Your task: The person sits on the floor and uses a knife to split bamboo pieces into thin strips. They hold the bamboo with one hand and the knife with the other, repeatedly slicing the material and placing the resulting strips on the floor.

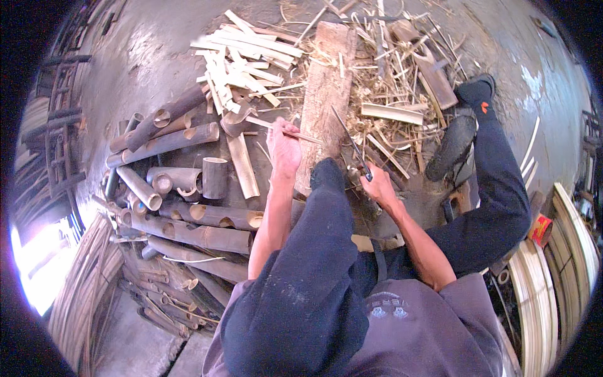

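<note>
My left hand (286,149) is closed around a thin bamboo strip (306,137). One end of the strip lies over a worn wooden plank (325,81); the other sticks out to the left past my fingers. In my right hand (377,184) is the handle of a long knife (347,133), its narrow dark blade slanting up and left toward the plank's right edge. My dark-covered foot (328,174) rests at the plank's near end, between both hands. Left of the plank lies a heap of pale split bamboo pieces (251,56).
Several dark bamboo tubes (182,141) are piled on the left. Shavings and offcuts (386,81) cover the floor right of the plank, with a halved bamboo piece (392,114) among them. Long bamboo slats (534,301) stand at the lower right. A black sandal (450,147) lies near my other foot.
</note>
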`<state>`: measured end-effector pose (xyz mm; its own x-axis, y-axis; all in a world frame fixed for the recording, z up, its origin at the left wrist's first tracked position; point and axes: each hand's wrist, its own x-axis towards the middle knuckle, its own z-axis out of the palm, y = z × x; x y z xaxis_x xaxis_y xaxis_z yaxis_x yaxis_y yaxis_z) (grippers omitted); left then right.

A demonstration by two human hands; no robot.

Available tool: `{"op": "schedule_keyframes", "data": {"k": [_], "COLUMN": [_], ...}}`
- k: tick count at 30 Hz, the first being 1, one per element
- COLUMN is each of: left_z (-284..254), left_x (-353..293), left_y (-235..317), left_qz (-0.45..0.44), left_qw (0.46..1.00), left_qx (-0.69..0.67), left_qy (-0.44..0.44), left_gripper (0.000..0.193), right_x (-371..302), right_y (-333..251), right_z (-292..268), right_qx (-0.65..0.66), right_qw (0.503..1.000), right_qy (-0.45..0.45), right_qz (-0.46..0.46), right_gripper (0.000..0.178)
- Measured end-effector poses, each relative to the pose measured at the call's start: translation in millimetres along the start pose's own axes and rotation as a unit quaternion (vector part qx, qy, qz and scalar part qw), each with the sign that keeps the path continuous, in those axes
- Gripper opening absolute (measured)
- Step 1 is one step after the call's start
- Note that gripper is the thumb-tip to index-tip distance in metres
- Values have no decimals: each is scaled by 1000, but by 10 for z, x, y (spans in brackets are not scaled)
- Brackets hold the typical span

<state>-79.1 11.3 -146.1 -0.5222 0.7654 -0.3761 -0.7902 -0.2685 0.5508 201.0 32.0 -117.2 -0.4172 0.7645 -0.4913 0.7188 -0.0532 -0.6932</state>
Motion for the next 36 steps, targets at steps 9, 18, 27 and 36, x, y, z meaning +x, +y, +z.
{"op": "schedule_keyframes", "data": {"k": [9,18,27,36], "left_z": [970,1127,1002,774], "left_x": [-410,-905,-753,-223], "left_y": [-219,67,-181,-216], "left_qz": [130,90,187,199], "left_qw": [965,785,832,798], "left_qx": [212,604,521,560], "left_qy": [85,103,44,-101], "left_gripper": [30,43,44,32], "right_x": [-68,-290,113,35], "right_y": [-14,-739,31,-170], "right_z": [-93,-8,86,-218], "right_qx": [-5,36,18,164], "right_qw": [1000,988,999,986], "right_qy": [-17,-29,-27,-29], "right_qz": [-1,-146,-6,20], "right_gripper": [35,40,30,48]}}
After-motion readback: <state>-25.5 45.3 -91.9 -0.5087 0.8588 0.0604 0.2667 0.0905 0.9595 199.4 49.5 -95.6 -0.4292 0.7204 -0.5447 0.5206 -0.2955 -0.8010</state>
